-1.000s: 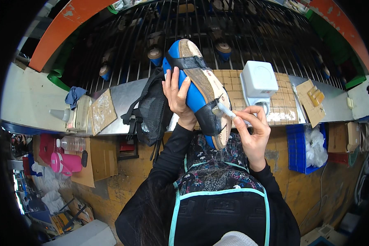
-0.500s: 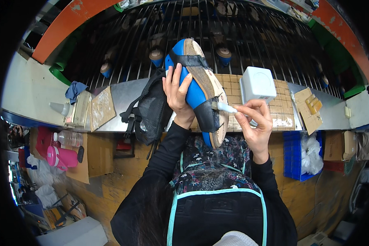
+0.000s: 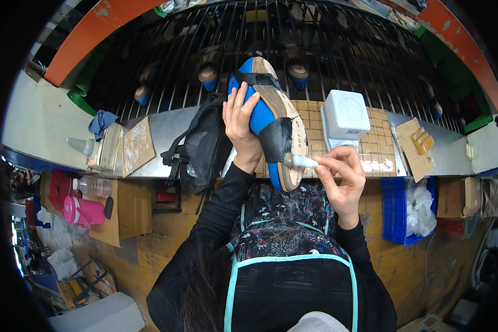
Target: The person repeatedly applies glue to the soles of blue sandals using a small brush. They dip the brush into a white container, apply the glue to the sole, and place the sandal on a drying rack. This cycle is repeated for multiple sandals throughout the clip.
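Head view. The left hand [image 3: 240, 130] is curled partway round the side of a blue last [image 3: 262, 115], its fingers extended and its thumb lying on the blue face. It thereby supports a sandal [image 3: 286, 113] seated on the last, underside turned toward the right hand [image 3: 344, 180]. The right hand is closed to a fine pinch, thumb and index finger gripping the pale handle of a brush [image 3: 304, 161].

The brush points left from the right fingertips, its head at the lower margin of a black strap [image 3: 275, 141], which lies below and right of the left fingers. Contact appears likely; the bristles are too small to confirm it. A white container [image 3: 346, 113] stands beyond the right hand, on a cardboard sheet [image 3: 380, 130]. A black mesh bag [image 3: 207, 152] lies just left of the left hand.

Assessment: sound practice here would be a firm left hold on the last, fingers clear of the strap's folded end, with the sandal angled so the margin faces the brush. Short, light strokes along that margin, led by the right fingertips, should give even coverage. Excess pressure or an overloaded brush could smear the pale underside.
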{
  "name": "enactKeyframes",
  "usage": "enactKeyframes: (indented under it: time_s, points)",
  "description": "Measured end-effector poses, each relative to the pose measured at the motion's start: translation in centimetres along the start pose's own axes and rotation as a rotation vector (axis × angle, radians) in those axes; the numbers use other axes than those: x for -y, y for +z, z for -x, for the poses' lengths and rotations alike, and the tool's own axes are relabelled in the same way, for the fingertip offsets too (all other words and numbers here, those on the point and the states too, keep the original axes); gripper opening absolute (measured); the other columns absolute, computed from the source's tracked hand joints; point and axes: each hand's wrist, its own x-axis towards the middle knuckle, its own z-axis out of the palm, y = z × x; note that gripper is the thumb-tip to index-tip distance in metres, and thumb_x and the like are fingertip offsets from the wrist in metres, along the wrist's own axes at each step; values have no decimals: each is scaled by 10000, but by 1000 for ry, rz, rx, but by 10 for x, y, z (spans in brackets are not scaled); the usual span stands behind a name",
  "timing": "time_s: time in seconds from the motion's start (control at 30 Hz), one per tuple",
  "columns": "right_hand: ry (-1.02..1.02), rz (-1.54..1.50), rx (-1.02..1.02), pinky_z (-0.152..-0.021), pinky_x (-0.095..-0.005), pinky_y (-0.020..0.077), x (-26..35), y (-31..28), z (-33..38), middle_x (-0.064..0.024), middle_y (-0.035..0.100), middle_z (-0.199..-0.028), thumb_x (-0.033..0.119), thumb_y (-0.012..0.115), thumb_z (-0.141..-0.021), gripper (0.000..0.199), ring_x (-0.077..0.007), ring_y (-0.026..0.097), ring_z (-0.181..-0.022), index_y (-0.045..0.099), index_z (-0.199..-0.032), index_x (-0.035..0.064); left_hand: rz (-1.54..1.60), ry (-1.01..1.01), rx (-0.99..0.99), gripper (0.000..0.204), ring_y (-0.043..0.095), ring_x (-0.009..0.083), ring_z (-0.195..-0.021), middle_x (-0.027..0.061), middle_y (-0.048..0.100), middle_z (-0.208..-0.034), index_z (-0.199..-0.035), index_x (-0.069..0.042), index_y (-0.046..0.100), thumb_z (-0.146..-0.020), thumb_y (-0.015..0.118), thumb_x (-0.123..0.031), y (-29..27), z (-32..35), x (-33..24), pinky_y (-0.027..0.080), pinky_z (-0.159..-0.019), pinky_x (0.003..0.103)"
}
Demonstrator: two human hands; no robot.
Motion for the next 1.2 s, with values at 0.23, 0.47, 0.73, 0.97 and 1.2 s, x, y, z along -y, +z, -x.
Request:
enactKeyframes:
  time_s: [0.23, 0.47, 0.73, 0.97, 1.2]
  points:
    - [49, -122, -132, -620, -219, 429, -10, 13, -17, -44, 562, -924, 76, 729, -817, 165, -106, 538, -776, 731, -968, 10, 53, -59, 36, 468, 487, 389, -1264, 155, 564, -1333, -1186, -115, 612, -750, 743, -223, 4, -3, -6, 310, -1070, 527]
    - [323, -295, -11, -720, -252, 432, 6, 10, 11, -54, 572, -881, 70, 722, -821, 145, -125, 539, -821, 736, -953, 12, 2, -131, 62, 470, 493, 407, -1243, 157, 567, -1323, -1179, -118, 613, -729, 747, -141, -5, 5, 2, 315, -1062, 519]
    - [309, -208, -52, -689, -239, 437, 8, 21, 22, -48, 565, -887, 59, 724, -822, 148, -115, 530, -799, 734, -963, 14, -66, -154, 88, 514, 460, 403, -1276, 136, 555, -1344, -1200, -152, 609, -708, 740, -79, -12, 14, 10, 294, -1062, 560]
    - [200, -92, -67, -575, -205, 421, 6, 25, 9, -42, 540, -906, 71, 722, -836, 145, -82, 508, -740, 733, -969, 14, -121, -124, 79, 525, 453, 397, -1284, 107, 546, -1362, -1183, -163, 628, -683, 743, -52, -16, 14, 12, 291, -1066, 568]
    - [95, 50, -116, -578, -200, 428, 5, 27, 2, -45, 533, -921, 66, 729, -828, 155, -84, 518, -768, 735, -977, 21, -138, -113, 79, 518, 456, 395, -1280, 100, 544, -1364, -1176, -165, 630, -682, 741, -54, -18, 14, 13, 292, -1067, 570]
